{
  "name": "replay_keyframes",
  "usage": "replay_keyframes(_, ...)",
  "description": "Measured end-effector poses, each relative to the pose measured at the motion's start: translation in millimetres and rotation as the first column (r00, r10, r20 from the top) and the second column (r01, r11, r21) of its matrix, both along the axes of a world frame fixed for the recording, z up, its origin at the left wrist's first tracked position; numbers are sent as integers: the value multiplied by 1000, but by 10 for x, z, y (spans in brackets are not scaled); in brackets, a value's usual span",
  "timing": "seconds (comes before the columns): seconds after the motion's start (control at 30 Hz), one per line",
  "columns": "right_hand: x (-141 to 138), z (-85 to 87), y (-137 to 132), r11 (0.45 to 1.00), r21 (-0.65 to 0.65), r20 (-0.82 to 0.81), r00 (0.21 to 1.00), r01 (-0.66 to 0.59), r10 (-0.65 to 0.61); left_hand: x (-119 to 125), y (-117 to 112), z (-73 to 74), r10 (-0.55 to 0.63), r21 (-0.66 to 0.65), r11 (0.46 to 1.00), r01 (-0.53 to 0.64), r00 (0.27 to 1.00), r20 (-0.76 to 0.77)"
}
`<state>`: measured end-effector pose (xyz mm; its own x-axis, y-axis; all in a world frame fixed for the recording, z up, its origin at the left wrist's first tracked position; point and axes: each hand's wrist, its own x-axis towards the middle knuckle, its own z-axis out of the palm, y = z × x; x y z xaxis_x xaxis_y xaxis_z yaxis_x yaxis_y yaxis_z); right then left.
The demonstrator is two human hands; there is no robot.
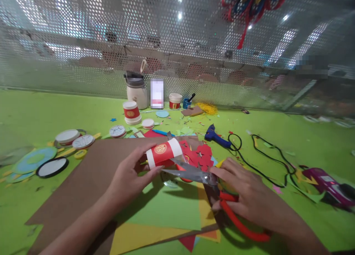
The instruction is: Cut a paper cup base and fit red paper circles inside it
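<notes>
My left hand (135,173) is closed around a red and white paper cup (163,153) tipped on its side, its white end toward the right. My right hand (241,188) grips a pair of scissors (205,177) with red handles. The blades are spread and point left, one close to the cup's underside; whether it touches the cup I cannot tell. Behind the blades lie red paper cutouts (201,155). Below the hands are a green paper sheet (169,207), a yellow sheet (138,238) and brown cardboard (94,173).
A blue glue gun (217,137) with a black cord lies right of centre. At far right is a magenta device (324,181). A red cup (131,112), a white jar (137,92) and a phone (157,93) stand at the back. Paper discs (83,141) lie left.
</notes>
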<state>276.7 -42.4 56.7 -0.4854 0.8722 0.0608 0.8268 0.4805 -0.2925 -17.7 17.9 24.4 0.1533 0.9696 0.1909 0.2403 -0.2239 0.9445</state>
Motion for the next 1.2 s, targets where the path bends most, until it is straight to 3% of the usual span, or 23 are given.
replay_keyframes(0.13,-95,-18,-12,1000,-13,11,1000,19,-19,11,-19,-21,28,-13,1000,-27,992,122)
replay_keyframes(0.23,-150,-56,-34,999,4,26,999,33,-33,22,-52,21,42,-95,995,-20,971,236)
replay_keyframes(0.47,-138,-83,-19,998,-3,55,997,56,-55,0,-94,181,-32,-267,953,145,921,387)
replay_keyframes(0.63,-98,-85,-8,999,17,92,994,52,-53,-6,-82,191,-100,-301,925,232,913,397)
replay_keyframes(0.97,-127,-24,-91,997,65,175,984,28,-39,27,-94,165,-47,-332,918,215,892,449)
replay_keyframes(1.2,-228,-30,-123,997,74,130,991,25,-35,54,-105,135,-43,-304,928,214,874,484)
